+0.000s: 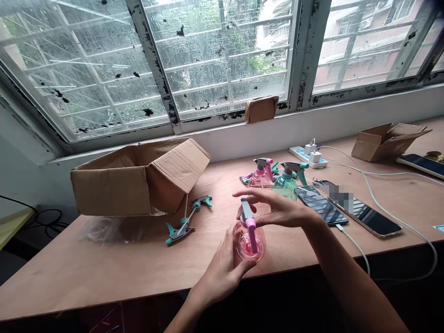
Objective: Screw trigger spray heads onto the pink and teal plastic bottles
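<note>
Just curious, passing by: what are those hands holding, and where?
A pink spray bottle: the left hand cups its round body, the right hand pinches its spray head.

no legible text or brand anywhere, cardboard box (114, 185) sides plain, phone screens (321, 203) dark, blue label (439, 228) at right table edge too small to read

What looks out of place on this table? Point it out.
The big cardboard box lies tipped on its side, flaps open, clear plastic spilling from under it. Beside it a teal spray head lies loose, tube bare, on no bottle. A cardboard scrap sits wedged at the window frame.
</note>
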The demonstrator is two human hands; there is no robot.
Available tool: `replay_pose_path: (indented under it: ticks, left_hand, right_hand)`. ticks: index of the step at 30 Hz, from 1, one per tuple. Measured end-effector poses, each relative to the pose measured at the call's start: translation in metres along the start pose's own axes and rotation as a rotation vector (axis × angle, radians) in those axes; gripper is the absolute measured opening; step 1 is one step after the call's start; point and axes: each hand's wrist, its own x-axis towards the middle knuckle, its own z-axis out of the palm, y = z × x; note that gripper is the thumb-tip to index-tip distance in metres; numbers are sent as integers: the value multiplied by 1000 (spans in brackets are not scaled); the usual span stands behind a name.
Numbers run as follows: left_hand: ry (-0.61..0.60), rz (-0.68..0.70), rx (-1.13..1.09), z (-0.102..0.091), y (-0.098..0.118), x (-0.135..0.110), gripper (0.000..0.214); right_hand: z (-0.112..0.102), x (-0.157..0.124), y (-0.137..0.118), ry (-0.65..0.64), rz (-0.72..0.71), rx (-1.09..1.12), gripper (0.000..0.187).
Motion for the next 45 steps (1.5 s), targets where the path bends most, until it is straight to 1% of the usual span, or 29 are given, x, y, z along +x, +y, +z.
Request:
replay_pose_path:
  ticks: [4,7,11,14,18,23,27,31,33,35,38,40,41,43,45]
  left_hand:
    - [-21,-13,17,-1,-3,-1,93]
    - [-35,-10,21,-1,-4,-2,95]
    - [-42,-19,11,-1,-5,-2,91]
    - [-43,9,-5,-2,-4,-2,93]
    - [-26,4,-42,-1,-2,0,97]
    - [40,-34,-121,3,-5,1,91]
    - [117,-68,-102,2,-8,1,87]
    - [157,-40,-132,-1,-12,3,84]
    - [184,-32,-107,-1,-13,4,85]
    - [204,-40,-43,-1,-15,3,89]
    - [209,-42,45,1,-15,1,90]
    - [196,-21,68,1,-13,0,88]
    - [187,-8,71,1,-11,0,87]
    - [165,16,68,-2,-7,-1,84]
    - [104,39,64,-5,-3,-1,81]
  right_hand:
    - [-2,-2,1,-98,-13,93,63]
    - [-1,-1,0,-149,-18,122,57]
    - [0,0,0,-144,-40,155,47]
    - [2,1,1,-134,-52,179,46]
    - [3,1,0,-76,-34,85,45]
    - [7,3,0,-15,4,36,41]
    - [20,5,-6,85,23,-56,33]
    - [39,9,-18,198,98,-173,30]
    - [47,12,-20,261,118,-201,32]
    - [49,15,-20,279,116,-193,34]
    - [46,15,-13,209,100,-174,38]
    - [43,12,-10,157,109,-216,44]
    - [42,10,-10,155,115,-264,49]
    - [39,4,-13,209,110,-392,65]
    - [38,0,-19,261,46,-505,80]
